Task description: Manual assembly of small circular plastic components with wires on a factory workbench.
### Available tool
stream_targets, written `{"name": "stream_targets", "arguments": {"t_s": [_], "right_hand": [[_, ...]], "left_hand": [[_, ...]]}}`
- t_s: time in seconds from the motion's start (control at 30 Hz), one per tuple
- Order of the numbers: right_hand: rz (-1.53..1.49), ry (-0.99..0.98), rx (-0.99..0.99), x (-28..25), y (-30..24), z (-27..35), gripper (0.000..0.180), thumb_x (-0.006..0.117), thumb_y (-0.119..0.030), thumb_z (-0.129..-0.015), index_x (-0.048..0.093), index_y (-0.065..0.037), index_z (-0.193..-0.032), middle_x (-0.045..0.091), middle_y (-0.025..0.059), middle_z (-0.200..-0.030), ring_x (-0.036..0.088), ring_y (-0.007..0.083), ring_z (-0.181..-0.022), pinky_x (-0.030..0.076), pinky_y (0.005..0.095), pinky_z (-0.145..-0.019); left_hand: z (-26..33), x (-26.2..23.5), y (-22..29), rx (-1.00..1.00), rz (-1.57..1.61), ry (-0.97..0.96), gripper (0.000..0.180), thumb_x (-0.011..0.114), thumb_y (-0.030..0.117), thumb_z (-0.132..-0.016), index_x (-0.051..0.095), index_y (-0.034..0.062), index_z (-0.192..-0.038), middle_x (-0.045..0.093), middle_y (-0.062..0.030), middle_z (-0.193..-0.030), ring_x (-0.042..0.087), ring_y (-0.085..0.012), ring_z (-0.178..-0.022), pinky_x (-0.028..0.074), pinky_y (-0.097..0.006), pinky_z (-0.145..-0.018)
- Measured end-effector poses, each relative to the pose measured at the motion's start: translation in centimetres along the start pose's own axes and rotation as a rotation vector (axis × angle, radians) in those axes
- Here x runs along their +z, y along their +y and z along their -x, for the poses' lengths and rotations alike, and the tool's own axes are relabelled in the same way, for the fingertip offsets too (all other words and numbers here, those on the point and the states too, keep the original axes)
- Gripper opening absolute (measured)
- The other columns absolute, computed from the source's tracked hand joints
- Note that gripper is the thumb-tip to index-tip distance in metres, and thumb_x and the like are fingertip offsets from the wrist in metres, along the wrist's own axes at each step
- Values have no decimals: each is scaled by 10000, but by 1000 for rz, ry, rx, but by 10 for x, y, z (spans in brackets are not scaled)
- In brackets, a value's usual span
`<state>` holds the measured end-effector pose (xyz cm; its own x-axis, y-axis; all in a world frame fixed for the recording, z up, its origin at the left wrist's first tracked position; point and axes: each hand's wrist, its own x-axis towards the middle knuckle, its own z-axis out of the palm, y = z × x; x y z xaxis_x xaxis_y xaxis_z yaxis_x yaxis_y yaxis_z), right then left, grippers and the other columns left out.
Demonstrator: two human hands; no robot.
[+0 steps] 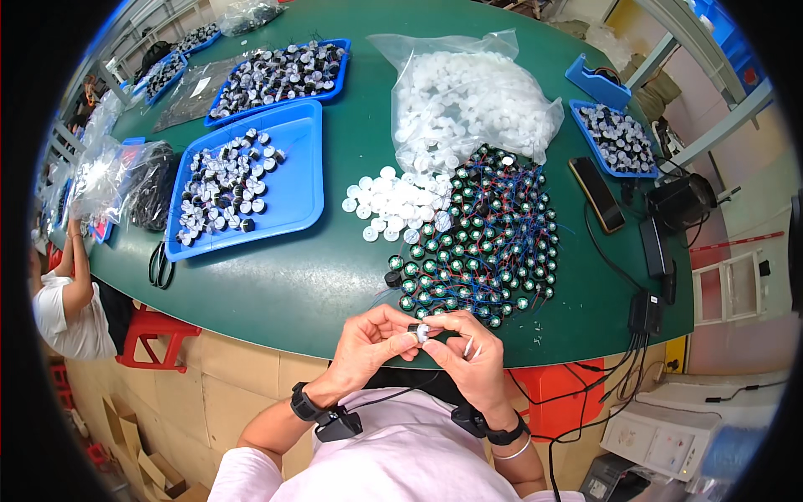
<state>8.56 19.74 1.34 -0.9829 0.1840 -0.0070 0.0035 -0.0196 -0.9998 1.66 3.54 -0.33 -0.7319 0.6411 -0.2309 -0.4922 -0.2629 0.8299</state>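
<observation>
Both hands meet at the near edge of the green table (301,284). My left hand (372,341) and my right hand (467,351) pinch one small round part (423,332) between their fingertips. My right hand also holds a thin metal tool (470,345). Just beyond the hands lies a heap of small round green-faced parts with red and blue wires (481,238). To its left sits a pile of white round caps (389,205), spilling from a clear plastic bag (468,100).
A blue tray with several finished black-and-white parts (242,180) lies at the left, another blue tray (280,75) behind it. Black scissors (159,265) lie near the left edge. A phone (597,194) and power adapters (652,251) sit at the right. Another person (67,301) sits at the left.
</observation>
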Motion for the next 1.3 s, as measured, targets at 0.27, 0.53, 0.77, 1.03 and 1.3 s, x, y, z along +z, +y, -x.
{"name": "stream_targets", "arguments": {"t_s": [0.27, 0.53, 0.77, 1.03, 1.3], "right_hand": [[241, 5, -106, 1, -6, -4, 153, 674, 13, -771, 675, -10, -922, 606, 34, -846, 418, 15, -587, 312, 175, -490], [92, -26, 17, -3, 8, -3, 116, 650, 8, -805, 659, 29, -919, 624, 72, -879, 585, 99, -806, 461, 196, -662], [120, 44, 12, -1, -3, 0, 170, 664, 10, -784, 652, -3, -954, 616, 25, -892, 442, 0, -600, 331, 152, -495], [226, 99, -64, 5, -8, -2, 183, 678, 10, -763, 659, -26, -941, 614, 6, -847, 310, -10, -505, 254, 175, -450], [161, 43, -85, 4, 5, -5, 120, 658, 47, -774, 658, 21, -891, 611, 51, -855, 524, 50, -687, 405, 175, -568]], "left_hand": [[3, 2, -9, 65, -142, 20, 180, 621, 75, -855, 556, -32, -984, 630, -104, -921, 600, -111, -765, 513, -241, -693], [5, 0, -18, 129, -211, 41, 178, 618, 38, -845, 554, -43, -990, 630, -121, -968, 611, -127, -797, 525, -243, -684], [2, 4, -7, 109, -165, 35, 255, 616, 45, -849, 579, -24, -1092, 631, -103, -974, 594, -107, -838, 518, -240, -695], [4, 6, -9, 134, -71, 76, 252, 606, 11, -848, 565, -33, -1093, 614, -74, -982, 593, -125, -898, 479, -230, -823], [6, 8, -21, 302, -224, 109, 219, 588, -26, -843, 559, -49, -1058, 567, -95, -997, 595, -143, -912, 475, -248, -841]]}}
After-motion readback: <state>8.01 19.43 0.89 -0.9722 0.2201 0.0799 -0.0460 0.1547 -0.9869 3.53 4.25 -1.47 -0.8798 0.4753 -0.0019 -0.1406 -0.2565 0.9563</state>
